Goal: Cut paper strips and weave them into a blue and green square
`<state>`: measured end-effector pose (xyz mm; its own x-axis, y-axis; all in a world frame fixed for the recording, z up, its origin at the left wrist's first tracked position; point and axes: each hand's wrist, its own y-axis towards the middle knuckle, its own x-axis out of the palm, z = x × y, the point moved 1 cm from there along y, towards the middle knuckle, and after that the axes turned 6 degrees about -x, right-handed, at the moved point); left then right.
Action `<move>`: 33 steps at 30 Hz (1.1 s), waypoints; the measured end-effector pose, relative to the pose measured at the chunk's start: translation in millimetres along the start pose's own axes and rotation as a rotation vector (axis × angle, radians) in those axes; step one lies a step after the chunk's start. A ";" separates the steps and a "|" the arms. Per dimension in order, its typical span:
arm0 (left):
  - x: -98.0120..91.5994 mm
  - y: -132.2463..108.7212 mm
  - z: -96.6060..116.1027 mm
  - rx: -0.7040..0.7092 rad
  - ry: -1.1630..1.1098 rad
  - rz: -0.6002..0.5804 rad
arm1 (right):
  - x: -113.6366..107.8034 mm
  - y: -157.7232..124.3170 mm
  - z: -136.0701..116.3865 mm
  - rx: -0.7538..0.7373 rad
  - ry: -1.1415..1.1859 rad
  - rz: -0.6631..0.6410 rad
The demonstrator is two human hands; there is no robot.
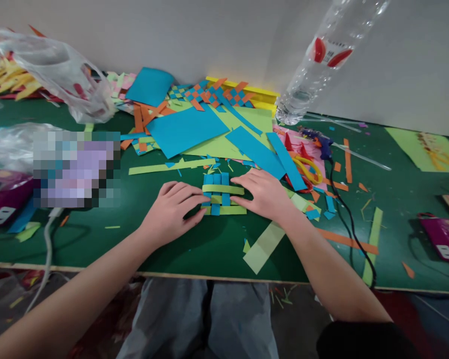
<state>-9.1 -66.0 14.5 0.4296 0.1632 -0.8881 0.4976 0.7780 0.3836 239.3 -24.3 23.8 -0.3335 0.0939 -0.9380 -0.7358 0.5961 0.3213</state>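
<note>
A small weave of blue and light green paper strips [216, 193] lies flat on the table in front of me. Three blue strips run away from me, crossed by green strips whose ends stick out to the right. My left hand [177, 209] holds the weave's left edge, thumb and index finger against it. On the opposite side my right hand [265, 194] has its thumb and index finger at the right edge, by the green ends. Finger contact underneath is hidden.
Blue sheets [189, 130] and finished checkered weaves [209, 94] lie at the back. A plastic bottle [310, 75] leans at the wall. Right are yellow-handled scissors [310, 169], a glue gun [320, 142] with a black cord, and paper scraps. A plastic bag [60, 75] stands left.
</note>
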 end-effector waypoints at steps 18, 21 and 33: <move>16.4 39.3 -18.2 -0.050 -0.049 -0.192 | -0.3 -0.9 2.5 0.015 0.030 -0.096; 19.1 36.6 -19.7 -0.054 -0.050 -0.205 | -0.5 -0.5 2.6 0.001 0.009 -0.093; 19.1 39.3 -14.6 0.024 0.039 -0.205 | -3.1 1.1 0.9 -0.061 -0.054 -0.037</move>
<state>7.7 -23.4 8.9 0.2881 0.0268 -0.9572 0.5896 0.7827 0.1994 240.1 -23.2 27.0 -0.2747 0.1164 -0.9545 -0.7823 0.5501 0.2922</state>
